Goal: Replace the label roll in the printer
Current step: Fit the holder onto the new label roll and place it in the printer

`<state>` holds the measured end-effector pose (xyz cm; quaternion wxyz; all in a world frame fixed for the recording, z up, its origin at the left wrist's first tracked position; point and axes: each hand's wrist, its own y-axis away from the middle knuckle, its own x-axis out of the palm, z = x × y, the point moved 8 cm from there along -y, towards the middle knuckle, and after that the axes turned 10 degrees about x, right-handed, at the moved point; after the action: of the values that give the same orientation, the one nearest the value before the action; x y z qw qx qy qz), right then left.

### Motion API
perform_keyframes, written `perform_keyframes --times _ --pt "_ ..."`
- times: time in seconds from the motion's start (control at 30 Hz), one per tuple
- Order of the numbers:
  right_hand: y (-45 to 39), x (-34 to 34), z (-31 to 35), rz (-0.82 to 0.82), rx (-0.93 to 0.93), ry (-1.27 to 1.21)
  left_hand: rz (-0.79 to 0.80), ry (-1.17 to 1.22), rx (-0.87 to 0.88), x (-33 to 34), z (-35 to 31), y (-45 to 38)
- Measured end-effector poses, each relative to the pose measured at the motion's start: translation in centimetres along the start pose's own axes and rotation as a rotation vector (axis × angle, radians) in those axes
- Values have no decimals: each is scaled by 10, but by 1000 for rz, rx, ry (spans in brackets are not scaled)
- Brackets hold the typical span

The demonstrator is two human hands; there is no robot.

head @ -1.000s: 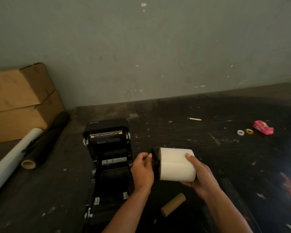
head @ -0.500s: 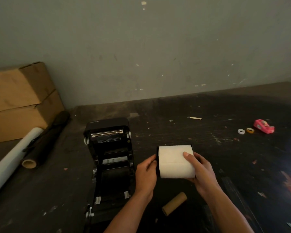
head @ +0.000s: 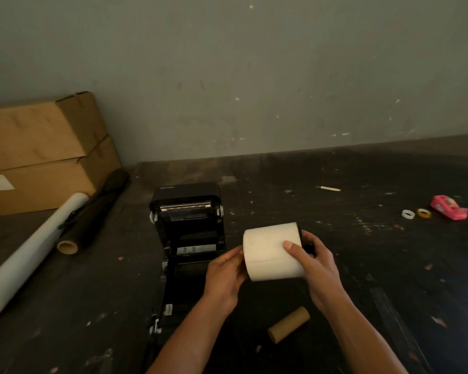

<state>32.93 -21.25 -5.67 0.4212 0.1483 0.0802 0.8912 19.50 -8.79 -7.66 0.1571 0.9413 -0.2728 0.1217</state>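
Note:
A full white label roll [head: 268,252] is held above the dark table, just right of the black printer [head: 188,228]. The printer's lid is open and its roll bay is dark inside. My left hand [head: 224,276] holds the roll's left end. Around the right end wraps my right hand [head: 315,268], thumb lying on the paper, fingers over a black holder part [head: 307,242] that sticks out there. An empty brown cardboard core [head: 288,324] lies on the table below the roll.
Two stacked cardboard boxes [head: 43,149] stand at the back left. A white film roll [head: 30,252] and a black roll [head: 92,214] lie beside them. A pink tape dispenser [head: 449,207] and two small tape rings [head: 415,213] lie at the far right.
The roll has been turned in my hands: the black holder part, earlier at its left end, now shows at its right end. My left hand now cups the left end.

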Motion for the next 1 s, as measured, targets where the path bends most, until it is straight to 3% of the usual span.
perform_keyframes --times 0.17,0.33,0.57,0.77,1.0 --pt "-8 27 -3 56 4 75 -16 -96 25 -19 -19 -3" --pt "-16 61 -7 92 -37 240 -121 88 1 -44 -31 4" --pt "-11 116 -5 261 -91 352 -223 47 82 -96 -38 2" --pt "-9 161 1 224 -272 619 -172 90 75 -140 -57 -11" --pt "-19 192 3 233 -263 683 -55 13 82 -175 -83 -30"
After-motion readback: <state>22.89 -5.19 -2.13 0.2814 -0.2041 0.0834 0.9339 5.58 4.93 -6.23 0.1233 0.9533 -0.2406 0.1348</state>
